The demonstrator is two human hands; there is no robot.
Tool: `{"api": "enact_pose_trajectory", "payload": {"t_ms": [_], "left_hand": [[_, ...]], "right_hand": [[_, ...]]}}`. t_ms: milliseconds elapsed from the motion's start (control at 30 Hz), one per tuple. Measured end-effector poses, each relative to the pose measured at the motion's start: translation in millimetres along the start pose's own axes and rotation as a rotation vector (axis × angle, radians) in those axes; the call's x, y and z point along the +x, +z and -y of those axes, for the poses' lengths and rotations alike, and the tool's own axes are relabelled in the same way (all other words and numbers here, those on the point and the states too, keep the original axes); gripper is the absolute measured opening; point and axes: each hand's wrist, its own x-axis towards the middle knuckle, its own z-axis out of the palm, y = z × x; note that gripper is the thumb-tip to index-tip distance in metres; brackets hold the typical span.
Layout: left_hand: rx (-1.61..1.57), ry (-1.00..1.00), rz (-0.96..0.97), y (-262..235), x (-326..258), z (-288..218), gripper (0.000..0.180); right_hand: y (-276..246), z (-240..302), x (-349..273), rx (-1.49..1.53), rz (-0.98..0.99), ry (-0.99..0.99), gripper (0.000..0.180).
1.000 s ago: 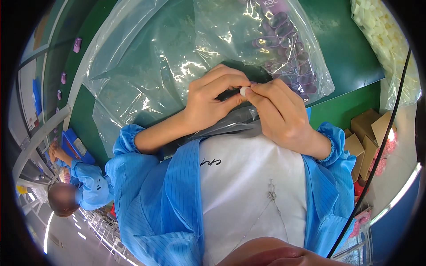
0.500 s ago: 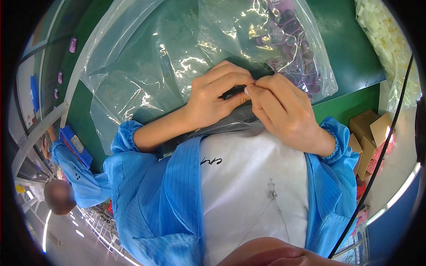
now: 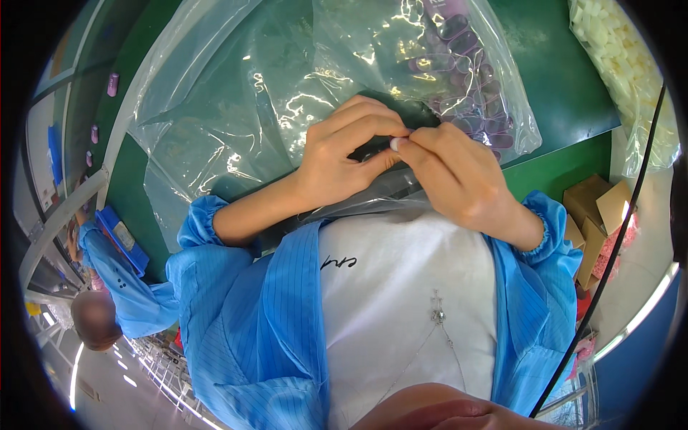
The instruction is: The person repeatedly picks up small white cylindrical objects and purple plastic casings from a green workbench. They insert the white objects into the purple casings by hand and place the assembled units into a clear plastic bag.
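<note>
My left hand and my right hand meet in front of my chest, thumbs and fingertips pinched together. Whatever lies between the fingertips is too small and too covered to name. Beyond and partly under the hands spreads a large clear plastic bag, crumpled and shiny. Toward its right side the bag shows several purple, rounded pieces through the film. A fold of the plastic lies between my wrists and my white shirt.
The green tabletop extends under the bag. A bag of cream-coloured pieces is at far right, above an open cardboard box. Small purple cylinders stand at far left. Near a blue tray, another person in blue works.
My right hand's fingers have shifted slightly and press closer against the left fingertips. Both hands stay in almost the same place, and the view has shifted a little.
</note>
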Motion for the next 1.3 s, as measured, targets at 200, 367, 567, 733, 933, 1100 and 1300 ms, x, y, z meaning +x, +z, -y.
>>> {"api": "enact_pose_trajectory", "payload": {"t_ms": [200,367,567,733,933,1100,1300], "left_hand": [[-0.027,-0.013,0.01,0,2,2,0.029],[-0.015,-0.022,0.059,-3,0,1,0.03],[-0.023,-0.024,0.043,-1,4,0,0.028],[-0.04,-0.02,0.044,-4,4,-3,0.027],[0.301,-0.13,-0.397,-95,27,8,0.019],[0.865,-0.262,-0.378,-305,47,120,0.035],[1.285,-0.188,0.069,-415,38,188,0.044]], "right_hand": [[6,0,-14,-0.091,-0.029,-0.106,0.027],[-2,-6,-22,-0.127,-0.097,-0.115,0.028],[-4,-7,-15,-0.08,-0.021,-0.055,0.03],[-21,-2,-10,0.065,-0.095,-0.023,0.029],[-94,-78,1,-0.285,-0.387,0.304,0.014],[-143,-198,-39,-0.646,-0.288,0.83,0.016],[-115,-202,-17,-0.902,-0.259,0.681,0.012]]}}
